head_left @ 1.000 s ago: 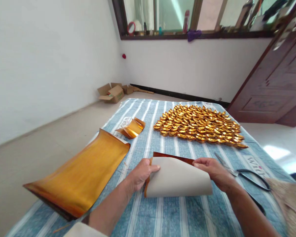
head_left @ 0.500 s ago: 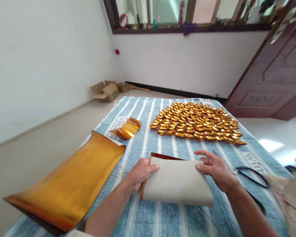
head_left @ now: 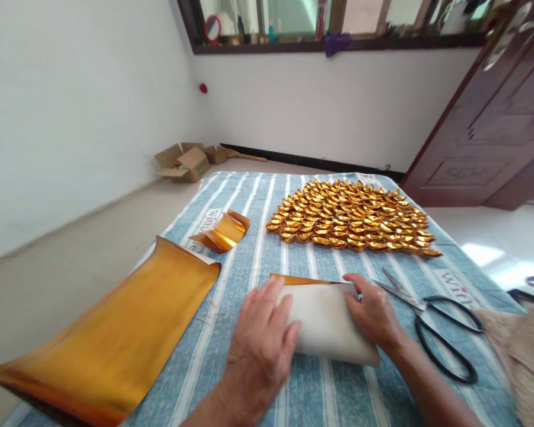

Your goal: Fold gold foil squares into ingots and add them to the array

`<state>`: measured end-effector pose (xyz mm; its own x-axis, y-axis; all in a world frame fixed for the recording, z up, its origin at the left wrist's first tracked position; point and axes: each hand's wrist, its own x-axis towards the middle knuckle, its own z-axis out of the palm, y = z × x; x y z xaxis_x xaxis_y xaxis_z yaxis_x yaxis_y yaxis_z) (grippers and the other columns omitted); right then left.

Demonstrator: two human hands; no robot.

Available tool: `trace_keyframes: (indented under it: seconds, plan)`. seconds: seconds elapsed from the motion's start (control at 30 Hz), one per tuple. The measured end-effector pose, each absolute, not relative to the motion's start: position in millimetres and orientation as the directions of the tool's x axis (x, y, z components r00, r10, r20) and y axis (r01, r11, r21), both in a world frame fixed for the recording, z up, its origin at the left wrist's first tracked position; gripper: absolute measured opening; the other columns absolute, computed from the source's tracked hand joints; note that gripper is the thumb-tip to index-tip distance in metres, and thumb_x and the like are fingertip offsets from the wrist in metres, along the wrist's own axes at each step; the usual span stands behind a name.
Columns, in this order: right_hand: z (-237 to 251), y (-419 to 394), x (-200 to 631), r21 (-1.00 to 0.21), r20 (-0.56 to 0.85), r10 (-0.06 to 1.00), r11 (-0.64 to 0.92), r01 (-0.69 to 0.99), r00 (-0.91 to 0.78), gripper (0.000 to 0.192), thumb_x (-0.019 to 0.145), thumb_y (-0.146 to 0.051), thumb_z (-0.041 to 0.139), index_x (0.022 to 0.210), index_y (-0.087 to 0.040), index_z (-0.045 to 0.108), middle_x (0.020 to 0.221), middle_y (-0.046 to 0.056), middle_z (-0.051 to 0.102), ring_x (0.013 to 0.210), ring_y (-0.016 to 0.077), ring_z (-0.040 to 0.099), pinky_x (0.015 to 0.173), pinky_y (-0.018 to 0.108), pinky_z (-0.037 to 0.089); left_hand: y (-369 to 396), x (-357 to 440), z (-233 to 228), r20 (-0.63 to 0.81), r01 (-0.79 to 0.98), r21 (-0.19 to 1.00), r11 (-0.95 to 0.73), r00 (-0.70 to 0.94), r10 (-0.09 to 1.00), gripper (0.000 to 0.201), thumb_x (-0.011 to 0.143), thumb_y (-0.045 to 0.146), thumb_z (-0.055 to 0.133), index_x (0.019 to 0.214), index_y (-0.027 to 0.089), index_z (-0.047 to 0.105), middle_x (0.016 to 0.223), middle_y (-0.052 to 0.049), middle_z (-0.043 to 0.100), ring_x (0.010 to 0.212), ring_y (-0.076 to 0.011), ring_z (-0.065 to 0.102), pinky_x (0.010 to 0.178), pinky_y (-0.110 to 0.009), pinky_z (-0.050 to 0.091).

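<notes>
A folded sheet of gold paper (head_left: 324,317), its white back facing up, lies in front of me on the striped cloth. Along its far edge a thin strip of the gold side shows. My left hand (head_left: 264,338) rests over the left part of the sheet, fingers stretched out and slightly apart. At the right edge my right hand (head_left: 376,311) grips the sheet, thumb on the white face and index finger at the far corner. Black-handled scissors (head_left: 420,308) lie with blades parted, just right of my right hand.
A large curved gold sheet (head_left: 124,326) lies at the left, with a smaller gold piece (head_left: 225,232) beyond it. Many folded gold paper ingots (head_left: 351,216) stand massed at the far right of the cloth (head_left: 249,261). Beige fabric (head_left: 516,350) lies at the right edge.
My left hand has let go of the sheet's left edge and now lies spread over it. My right hand stays at the right edge. The view has shifted slightly.
</notes>
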<state>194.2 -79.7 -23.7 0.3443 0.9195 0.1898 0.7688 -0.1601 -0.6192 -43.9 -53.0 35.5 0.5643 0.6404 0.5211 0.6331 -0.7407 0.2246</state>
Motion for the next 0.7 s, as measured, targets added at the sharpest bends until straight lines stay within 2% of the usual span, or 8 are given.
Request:
trace_keyframes:
  seconds: [0.07, 0.13, 0.23, 0.37, 0.57, 0.7]
  plan:
    - [-28.2, -80.2, 191.8, -0.573, 0.242, 0.911, -0.143, 0.807, 0.333, 0.036, 0.078, -0.018, 0.043, 0.11, -0.019, 0.059, 0.1, 0.006, 0.069, 0.088, 0.0212, 0.064, 0.078, 0.032, 0.046, -68.2, -34.6, 34.5, 0.401, 0.552, 0.208, -0.807, 0.705, 0.585, 0.024, 0.091, 0.023, 0.046, 0.109, 0.017, 0.061, 0.128, -0.012, 0.059, 0.123, -0.0279, 0.05, 0.104, -0.051, 0.039]
    - [-32.4, -80.7, 190.0, -0.521, 0.287, 0.907, -0.122, 0.845, 0.308, 0.035, 0.079, -0.016, 0.042, 0.11, -0.017, 0.059, 0.106, 0.008, 0.068, 0.096, 0.0218, 0.063, 0.083, 0.033, 0.046, -77.4, -25.1, 29.2, 0.254, 0.561, 0.233, -0.794, 0.753, 0.607, 0.026, 0.091, 0.032, 0.049, 0.11, 0.018, 0.061, 0.127, -0.012, 0.059, 0.122, -0.0292, 0.051, 0.101, -0.053, 0.041]
    - [-35.1, -81.6, 187.2, -0.414, 0.315, 0.912, -0.118, 0.903, 0.264, 0.032, 0.08, -0.014, 0.043, 0.107, -0.017, 0.06, 0.097, 0.009, 0.069, 0.091, 0.022, 0.062, 0.078, 0.032, 0.045, -80.6, -16.3, 17.7, 0.119, 0.64, 0.245, -0.728, 0.725, 0.678, 0.036, 0.087, 0.043, 0.057, 0.11, 0.017, 0.062, 0.128, -0.014, 0.058, 0.121, -0.0324, 0.052, 0.1, -0.057, 0.041]
    - [-33.4, -82.1, 184.2, -0.284, 0.325, 0.915, -0.145, 0.948, 0.237, 0.024, 0.081, -0.012, 0.045, 0.098, -0.018, 0.061, 0.082, 0.006, 0.066, 0.08, 0.0216, 0.059, 0.067, 0.029, 0.041, -77.9, -15.0, 6.1, 0.059, 0.702, 0.249, -0.667, 0.677, 0.734, 0.033, 0.084, 0.043, 0.061, 0.103, 0.017, 0.065, 0.13, -0.014, 0.057, 0.122, -0.0328, 0.05, 0.102, -0.057, 0.039]
    - [-37.1, -81.0, 185.6, -0.268, 0.386, 0.894, -0.127, 0.955, 0.227, 0.021, 0.083, -0.012, 0.045, 0.096, -0.018, 0.059, 0.084, 0.006, 0.064, 0.079, 0.0202, 0.056, 0.067, 0.028, 0.038, -76.4, -13.2, 2.4, 0.018, 0.735, 0.268, -0.623, 0.643, 0.766, 0.035, 0.084, 0.042, 0.061, 0.107, 0.016, 0.064, 0.133, -0.015, 0.054, 0.126, -0.0332, 0.046, 0.103, -0.057, 0.037]
    - [-41.5, -80.4, 188.3, -0.238, 0.414, 0.887, -0.113, 0.965, 0.206, 0.02, 0.083, -0.014, 0.046, 0.099, -0.018, 0.058, 0.085, 0.006, 0.063, 0.083, 0.0216, 0.053, 0.068, 0.029, 0.038, -72.9, -9.2, 6.4, 0.01, 0.735, 0.273, -0.621, 0.643, 0.766, 0.038, 0.083, 0.048, 0.06, 0.102, 0.015, 0.065, 0.13, -0.017, 0.056, 0.122, -0.0345, 0.049, 0.1, -0.057, 0.038]
